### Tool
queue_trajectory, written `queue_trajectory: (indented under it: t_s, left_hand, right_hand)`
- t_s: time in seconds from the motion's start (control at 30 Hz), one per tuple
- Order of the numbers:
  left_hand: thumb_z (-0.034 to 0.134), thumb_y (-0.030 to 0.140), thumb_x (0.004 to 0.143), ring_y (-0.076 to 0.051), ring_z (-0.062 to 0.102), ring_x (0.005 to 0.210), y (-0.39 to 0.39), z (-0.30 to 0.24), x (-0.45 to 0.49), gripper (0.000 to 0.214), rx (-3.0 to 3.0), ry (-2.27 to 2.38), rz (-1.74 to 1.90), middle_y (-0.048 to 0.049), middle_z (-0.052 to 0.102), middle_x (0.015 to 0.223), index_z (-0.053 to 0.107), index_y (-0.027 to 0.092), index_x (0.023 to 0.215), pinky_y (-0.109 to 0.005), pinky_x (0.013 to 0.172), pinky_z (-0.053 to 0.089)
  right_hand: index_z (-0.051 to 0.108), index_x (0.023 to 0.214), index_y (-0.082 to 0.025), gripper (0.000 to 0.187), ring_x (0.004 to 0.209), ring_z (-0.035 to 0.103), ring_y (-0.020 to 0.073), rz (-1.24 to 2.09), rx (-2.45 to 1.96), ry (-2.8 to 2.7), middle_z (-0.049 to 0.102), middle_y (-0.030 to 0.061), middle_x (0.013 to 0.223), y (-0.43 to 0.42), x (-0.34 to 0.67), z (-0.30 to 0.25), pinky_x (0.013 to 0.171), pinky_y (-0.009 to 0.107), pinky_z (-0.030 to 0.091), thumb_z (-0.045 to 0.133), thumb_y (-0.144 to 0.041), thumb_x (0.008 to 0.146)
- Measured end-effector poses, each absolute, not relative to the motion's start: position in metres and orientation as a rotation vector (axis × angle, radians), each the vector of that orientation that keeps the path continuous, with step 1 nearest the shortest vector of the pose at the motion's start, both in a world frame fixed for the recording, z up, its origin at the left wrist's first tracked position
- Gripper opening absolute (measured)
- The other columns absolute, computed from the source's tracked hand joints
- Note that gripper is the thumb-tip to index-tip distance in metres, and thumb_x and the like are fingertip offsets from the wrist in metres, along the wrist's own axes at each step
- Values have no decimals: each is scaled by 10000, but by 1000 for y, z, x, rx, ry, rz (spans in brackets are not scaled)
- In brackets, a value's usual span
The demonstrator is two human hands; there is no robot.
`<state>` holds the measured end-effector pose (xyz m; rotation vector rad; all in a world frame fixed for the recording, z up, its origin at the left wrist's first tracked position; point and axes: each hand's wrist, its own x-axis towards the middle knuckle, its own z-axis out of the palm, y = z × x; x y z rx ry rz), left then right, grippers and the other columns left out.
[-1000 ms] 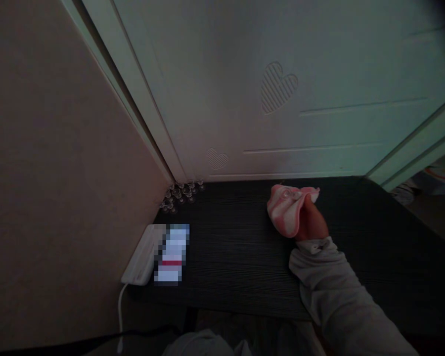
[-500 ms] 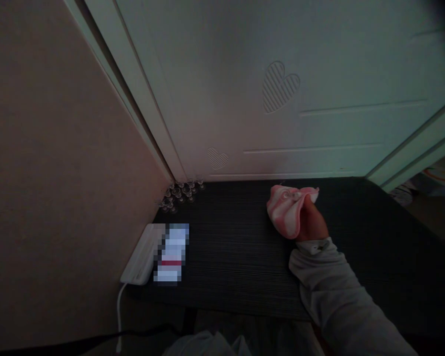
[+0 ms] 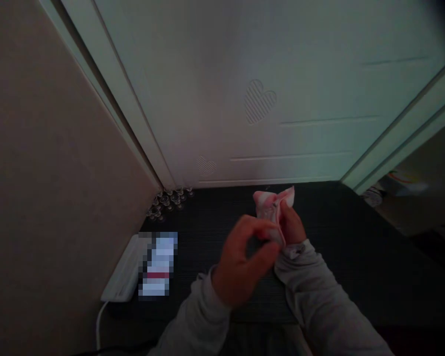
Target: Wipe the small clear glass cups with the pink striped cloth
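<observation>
A pink and white striped cloth (image 3: 266,201) is bunched up over the dark table. My right hand (image 3: 293,225) is closed around its right side, thumb on top. A small clear piece shows in the cloth's folds, too dim to name. My left hand (image 3: 241,262) has come to the cloth's near edge, with thumb and forefinger curled together on that edge in a pinch. Several tiny clear stemmed glasses (image 3: 165,200) stand in the table's far left corner, away from both hands.
A white power strip (image 3: 122,269) with a cord lies at the left table edge, beside a lit phone (image 3: 158,267) with a blurred screen. A white panel with heart patterns (image 3: 259,101) rises behind the dark table (image 3: 215,212). A wall (image 3: 59,173) bounds the left.
My left hand has come into view from below and reached the cloth. My right hand still holds the cloth. The whole view has shifted slightly, moving the scene left and down.
</observation>
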<state>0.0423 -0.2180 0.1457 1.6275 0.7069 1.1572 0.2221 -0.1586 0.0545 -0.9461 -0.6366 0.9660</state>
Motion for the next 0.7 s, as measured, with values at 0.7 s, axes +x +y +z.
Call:
queue_trajectory:
  t_s: [0.7]
  left_hand:
    - [665,291,952,-184,697,828,-118,30,39,213,1180,716,816,-41,708,1020,661,156,1117,-374,745,594]
  right_hand:
    - [721,727,-176,495,570,587,181,1160,-982,-706,679,10,609,-161,195,33,591,317,481,758,-669,700]
